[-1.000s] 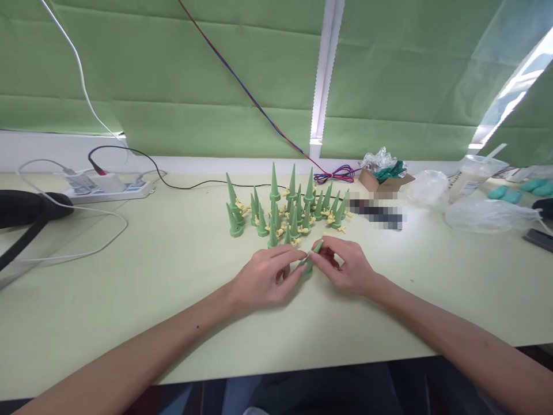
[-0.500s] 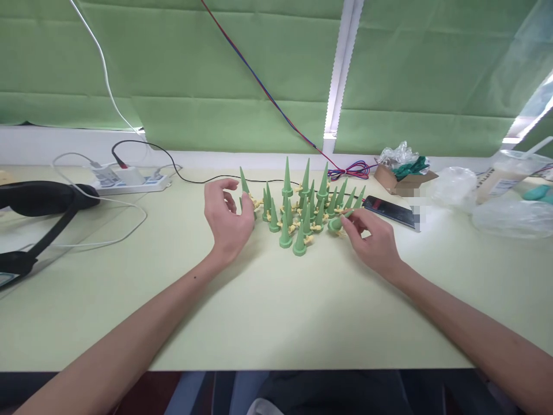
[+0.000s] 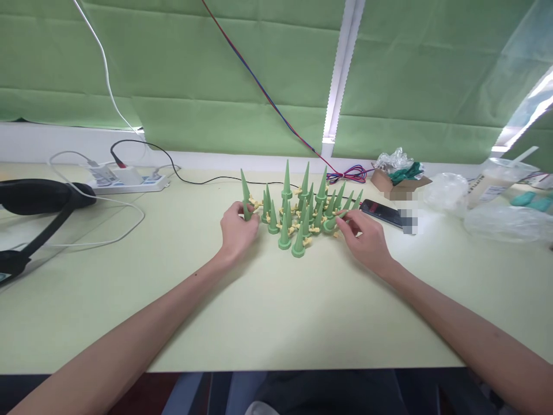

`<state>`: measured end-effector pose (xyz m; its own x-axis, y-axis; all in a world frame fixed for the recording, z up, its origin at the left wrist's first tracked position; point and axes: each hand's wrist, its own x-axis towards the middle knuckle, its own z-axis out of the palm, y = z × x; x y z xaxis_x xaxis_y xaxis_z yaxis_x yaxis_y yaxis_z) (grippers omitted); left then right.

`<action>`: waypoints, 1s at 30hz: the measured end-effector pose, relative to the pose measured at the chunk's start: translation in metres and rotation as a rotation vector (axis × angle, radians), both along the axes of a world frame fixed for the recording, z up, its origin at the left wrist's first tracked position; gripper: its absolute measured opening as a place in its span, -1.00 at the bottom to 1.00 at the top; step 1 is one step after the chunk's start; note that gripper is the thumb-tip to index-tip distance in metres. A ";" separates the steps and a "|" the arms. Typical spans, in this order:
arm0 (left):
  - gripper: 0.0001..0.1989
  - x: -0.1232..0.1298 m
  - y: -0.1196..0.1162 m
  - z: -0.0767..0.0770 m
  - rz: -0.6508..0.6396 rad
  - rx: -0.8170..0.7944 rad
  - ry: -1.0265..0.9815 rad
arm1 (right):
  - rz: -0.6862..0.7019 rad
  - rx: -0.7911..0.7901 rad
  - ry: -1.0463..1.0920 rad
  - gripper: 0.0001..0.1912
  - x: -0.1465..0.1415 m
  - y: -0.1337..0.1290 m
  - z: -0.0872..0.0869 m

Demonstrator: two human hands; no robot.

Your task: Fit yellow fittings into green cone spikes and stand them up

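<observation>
Several green cones with round bases and small yellow pieces on their sides stand in a tight group (image 3: pixel 284 233) on the table. At the group's left edge my left hand (image 3: pixel 239 231) has its fingers closed around a short green cone (image 3: pixel 246 211); its base is hidden by the hand. A taller cone (image 3: pixel 245 185) rises just behind those fingers. On the right side, my right hand (image 3: pixel 365 237) pinches a tilted green cone (image 3: pixel 330 225) between thumb and fingers, its tip lying under the fingertips. A small yellow piece sits by that cone's base.
Behind my right hand lies a black phone (image 3: pixel 382 212). A cardboard box (image 3: pixel 400 188) with green items, clear plastic bags (image 3: pixel 447 191) and a drink cup (image 3: pixel 492 181) are farther right. A power strip (image 3: pixel 149 183) and a black headset (image 3: pixel 47 196) lie at left.
My left hand has moved down and slightly right, its fingers closing around the short cone at the left edge. My right hand has shifted slightly left with the tilted cone.
</observation>
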<state>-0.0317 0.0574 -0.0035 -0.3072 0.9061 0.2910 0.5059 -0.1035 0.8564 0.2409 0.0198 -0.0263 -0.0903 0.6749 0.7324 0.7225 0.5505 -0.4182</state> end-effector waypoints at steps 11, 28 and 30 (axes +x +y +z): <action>-0.72 0.006 -0.008 0.002 -0.026 -0.063 -0.020 | -0.093 -0.059 -0.033 -0.78 0.002 0.004 0.000; -0.75 0.018 -0.027 0.020 -0.119 0.127 -0.042 | -0.091 -0.279 0.045 -0.66 0.007 0.006 -0.005; -0.71 0.019 -0.033 0.025 -0.116 0.215 -0.025 | -0.082 -0.282 0.062 -0.64 0.008 0.003 -0.003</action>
